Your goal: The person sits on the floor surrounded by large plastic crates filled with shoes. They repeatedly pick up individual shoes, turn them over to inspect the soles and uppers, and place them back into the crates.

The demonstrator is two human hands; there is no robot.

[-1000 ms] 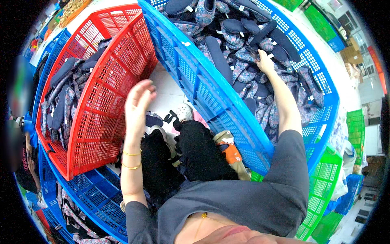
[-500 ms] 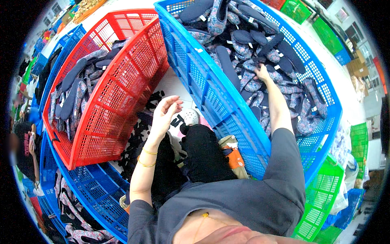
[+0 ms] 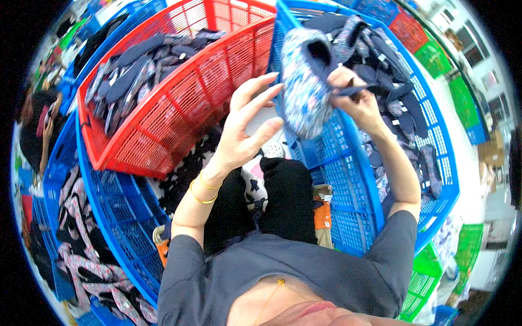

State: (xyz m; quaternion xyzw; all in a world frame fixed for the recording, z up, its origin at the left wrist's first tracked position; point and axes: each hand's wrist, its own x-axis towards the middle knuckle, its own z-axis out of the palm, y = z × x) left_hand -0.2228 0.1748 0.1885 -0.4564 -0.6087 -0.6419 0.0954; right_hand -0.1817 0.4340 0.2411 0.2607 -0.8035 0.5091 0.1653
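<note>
My right hand (image 3: 356,100) pinches a slipper (image 3: 307,81) by its edge and holds it up above the near wall of the blue basket (image 3: 348,179). The slipper has a blue, white and pink speckled upper with a dark lining, and its outline is slightly smeared by motion. My left hand (image 3: 247,122) hovers just left of it, fingers spread, touching nothing. Many similar slippers with dark soles (image 3: 402,117) fill the blue basket under my right forearm. More slippers (image 3: 138,70) lie heaped in the red basket (image 3: 179,103) on the left.
At the lower left, another blue basket (image 3: 117,201) stands beside pink patterned pieces (image 3: 92,266). A green basket (image 3: 421,285) is at the lower right. Black scraps (image 3: 187,176) lie on the floor by my legs. Another person (image 3: 43,125) is at the far left.
My right hand has come up out of the blue basket with a slipper and moved toward the middle. My left hand has risen toward it, fingers spreading. The view has shifted.
</note>
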